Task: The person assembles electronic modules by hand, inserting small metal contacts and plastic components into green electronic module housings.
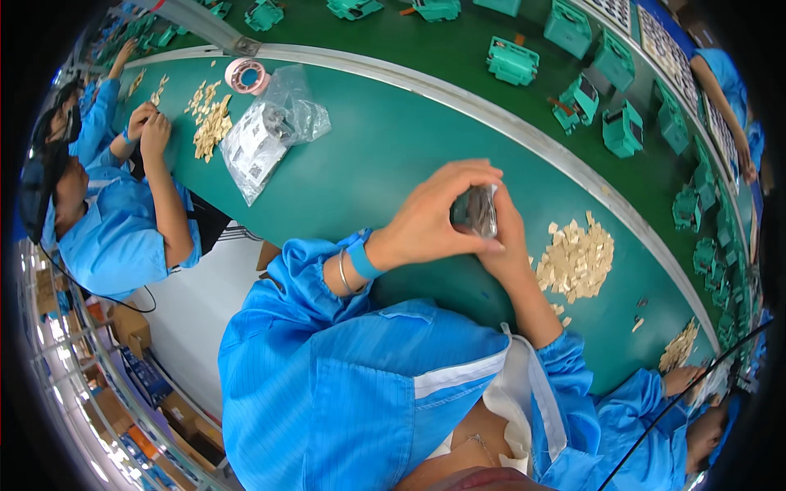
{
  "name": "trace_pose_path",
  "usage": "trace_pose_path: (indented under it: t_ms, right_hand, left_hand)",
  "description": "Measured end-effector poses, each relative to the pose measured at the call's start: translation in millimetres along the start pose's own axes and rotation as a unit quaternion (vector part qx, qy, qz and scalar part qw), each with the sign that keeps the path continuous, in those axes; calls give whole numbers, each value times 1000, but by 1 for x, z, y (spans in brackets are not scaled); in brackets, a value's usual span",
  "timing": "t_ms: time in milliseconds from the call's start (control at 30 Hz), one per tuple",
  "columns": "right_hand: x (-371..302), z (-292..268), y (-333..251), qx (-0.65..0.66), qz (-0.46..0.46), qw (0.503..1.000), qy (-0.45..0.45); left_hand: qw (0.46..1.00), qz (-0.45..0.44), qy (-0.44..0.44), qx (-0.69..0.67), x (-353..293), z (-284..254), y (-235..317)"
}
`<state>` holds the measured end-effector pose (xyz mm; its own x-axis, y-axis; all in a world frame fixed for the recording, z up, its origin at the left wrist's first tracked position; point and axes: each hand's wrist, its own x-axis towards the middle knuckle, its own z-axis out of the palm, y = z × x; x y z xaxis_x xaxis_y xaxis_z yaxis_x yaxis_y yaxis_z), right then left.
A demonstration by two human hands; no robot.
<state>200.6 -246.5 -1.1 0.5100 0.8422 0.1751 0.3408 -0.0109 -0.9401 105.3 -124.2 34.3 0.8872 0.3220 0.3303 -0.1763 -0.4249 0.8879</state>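
My left hand and my right hand meet above the green table. Between them is a small clear plastic packet with something dark in it; its contents are too unclear to name. Fingers of the left hand curl over its top and its thumb lies beneath. The right hand closes on the packet's right side. To the right of my hands lies a pile of small beige pieces, with a few strays near my right forearm.
Left of my hands lies a clear plastic bag with a white label, beside a pink tape roll and another beige pile. Beyond the metal rail, green housings stand on a dark green surface. Co-workers sit at both sides.
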Motion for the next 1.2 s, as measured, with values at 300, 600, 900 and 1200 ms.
trace_pose_path:
  t_ms: [300,600,900,1200]
  right_hand:
    - [-6,-9,6,-29,25,999,-19]
    - [-16,-34,-18,12,52,998,-16]
    - [-38,-31,-15,20,-31,999,38]
    - [-27,-10,-27,-61,-92,988,111]
  left_hand:
    - [994,46,66,71,0,-7,12]
    - [994,-18,100,35,-4,3,10]
    - [960,-156,142,-183,-6,-4,15]
    - [802,-258,231,-487,0,-7,-1]
